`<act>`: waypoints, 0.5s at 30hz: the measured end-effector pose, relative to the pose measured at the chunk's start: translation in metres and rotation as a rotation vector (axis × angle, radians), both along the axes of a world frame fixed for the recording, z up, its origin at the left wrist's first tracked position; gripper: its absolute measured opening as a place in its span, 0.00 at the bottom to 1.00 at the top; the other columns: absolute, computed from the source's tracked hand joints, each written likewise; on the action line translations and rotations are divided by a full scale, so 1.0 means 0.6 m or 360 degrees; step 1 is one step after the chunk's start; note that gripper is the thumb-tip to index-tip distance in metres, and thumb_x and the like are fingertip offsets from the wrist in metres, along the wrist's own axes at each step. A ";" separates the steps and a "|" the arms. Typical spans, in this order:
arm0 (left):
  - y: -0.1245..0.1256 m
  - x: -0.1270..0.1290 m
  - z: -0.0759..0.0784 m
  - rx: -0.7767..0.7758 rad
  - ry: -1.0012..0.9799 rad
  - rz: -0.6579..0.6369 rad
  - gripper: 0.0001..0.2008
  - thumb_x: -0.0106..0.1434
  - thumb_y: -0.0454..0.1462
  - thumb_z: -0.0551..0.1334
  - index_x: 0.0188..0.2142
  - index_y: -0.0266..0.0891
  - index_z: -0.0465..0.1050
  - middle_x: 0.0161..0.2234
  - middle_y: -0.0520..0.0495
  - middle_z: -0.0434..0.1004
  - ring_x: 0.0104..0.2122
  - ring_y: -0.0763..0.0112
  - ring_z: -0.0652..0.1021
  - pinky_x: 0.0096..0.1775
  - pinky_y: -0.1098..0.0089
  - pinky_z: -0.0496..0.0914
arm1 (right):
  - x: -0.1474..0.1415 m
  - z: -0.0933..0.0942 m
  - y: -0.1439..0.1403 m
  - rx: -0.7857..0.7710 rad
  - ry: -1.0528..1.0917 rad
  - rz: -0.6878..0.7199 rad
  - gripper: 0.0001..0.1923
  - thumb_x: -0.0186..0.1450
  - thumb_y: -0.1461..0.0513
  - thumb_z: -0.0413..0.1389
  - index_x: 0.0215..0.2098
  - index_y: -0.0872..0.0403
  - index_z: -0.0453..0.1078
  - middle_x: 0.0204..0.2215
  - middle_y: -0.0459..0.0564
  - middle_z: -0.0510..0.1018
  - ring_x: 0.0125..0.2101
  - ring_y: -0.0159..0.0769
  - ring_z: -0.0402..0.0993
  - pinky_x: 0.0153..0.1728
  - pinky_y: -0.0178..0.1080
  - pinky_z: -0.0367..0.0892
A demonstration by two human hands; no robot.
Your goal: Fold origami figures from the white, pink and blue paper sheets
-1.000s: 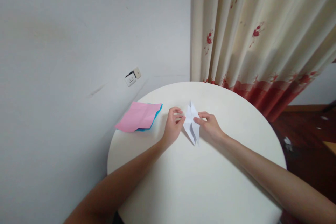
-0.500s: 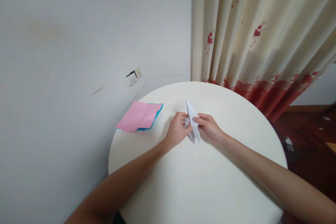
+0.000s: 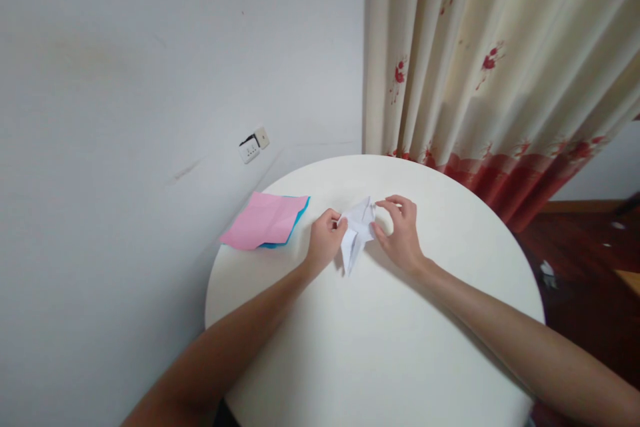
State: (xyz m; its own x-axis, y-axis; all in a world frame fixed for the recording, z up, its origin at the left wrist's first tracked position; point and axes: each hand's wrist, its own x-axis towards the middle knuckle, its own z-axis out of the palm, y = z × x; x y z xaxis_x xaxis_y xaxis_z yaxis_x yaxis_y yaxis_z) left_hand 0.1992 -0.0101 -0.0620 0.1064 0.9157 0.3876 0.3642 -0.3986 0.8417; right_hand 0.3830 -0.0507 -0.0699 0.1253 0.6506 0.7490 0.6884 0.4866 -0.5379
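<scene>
A folded white paper shape (image 3: 356, 232) with a pointed lower tip sits between my hands on the round white table (image 3: 380, 347). My left hand (image 3: 324, 245) pinches its left edge. My right hand (image 3: 400, 233) holds its right side, thumb low and fingers curled over the top flap. The paper is tilted, its tip pointing down and to the left.
Pink paper (image 3: 263, 220) lies over a blue sheet (image 3: 300, 217) at the table's left edge. A grey wall with a socket (image 3: 254, 145) is behind. A cream curtain with red flowers (image 3: 500, 67) hangs at the right, above a dark floor.
The white paper has turned and opened out at the top. Its tip now points lower left. My right hand rose over the top flap; my left hand shifted left.
</scene>
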 end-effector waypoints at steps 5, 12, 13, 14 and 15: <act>-0.009 -0.003 0.020 0.0217 0.0151 -0.0039 0.05 0.61 0.35 0.60 0.29 0.38 0.71 0.27 0.52 0.76 0.30 0.73 0.76 0.37 0.73 0.69 | -0.006 0.022 -0.015 0.0165 -0.0847 0.0582 0.12 0.66 0.67 0.52 0.45 0.51 0.71 0.44 0.53 0.76 0.45 0.42 0.68 0.44 0.44 0.62; -0.006 -0.010 0.023 0.0238 0.0264 -0.0150 0.06 0.61 0.36 0.60 0.29 0.38 0.74 0.28 0.50 0.78 0.29 0.71 0.78 0.35 0.74 0.70 | -0.010 0.023 -0.008 -0.0296 -0.1273 0.0613 0.13 0.67 0.64 0.55 0.50 0.53 0.71 0.45 0.54 0.76 0.47 0.43 0.68 0.44 0.42 0.59; -0.005 -0.011 0.023 0.0234 0.0279 -0.0164 0.06 0.62 0.36 0.60 0.29 0.38 0.74 0.28 0.50 0.78 0.29 0.71 0.78 0.35 0.74 0.70 | -0.009 0.024 -0.008 -0.0338 -0.1328 0.0610 0.14 0.67 0.64 0.55 0.51 0.53 0.70 0.44 0.54 0.76 0.46 0.43 0.68 0.43 0.42 0.58; -0.005 -0.011 0.023 0.0234 0.0295 -0.0173 0.07 0.62 0.36 0.60 0.29 0.38 0.74 0.28 0.50 0.78 0.29 0.71 0.78 0.35 0.74 0.70 | -0.009 0.025 -0.009 -0.0369 -0.1379 0.0603 0.14 0.67 0.64 0.55 0.51 0.53 0.70 0.43 0.54 0.76 0.45 0.43 0.68 0.42 0.42 0.58; -0.005 -0.011 0.023 0.0237 0.0314 -0.0177 0.07 0.62 0.36 0.60 0.29 0.38 0.74 0.28 0.50 0.79 0.29 0.72 0.79 0.34 0.75 0.70 | -0.009 0.026 -0.009 -0.0389 -0.1424 0.0593 0.13 0.67 0.64 0.55 0.50 0.53 0.70 0.41 0.53 0.76 0.45 0.42 0.68 0.42 0.42 0.58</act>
State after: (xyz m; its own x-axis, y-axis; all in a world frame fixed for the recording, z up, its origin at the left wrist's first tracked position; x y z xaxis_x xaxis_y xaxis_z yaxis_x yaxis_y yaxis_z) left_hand 0.1926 -0.0130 -0.0480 0.2897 0.8286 0.4790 0.4625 -0.5593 0.6879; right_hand 0.3778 -0.0564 -0.0544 -0.6629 0.6824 0.3081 0.7149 0.6991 -0.0101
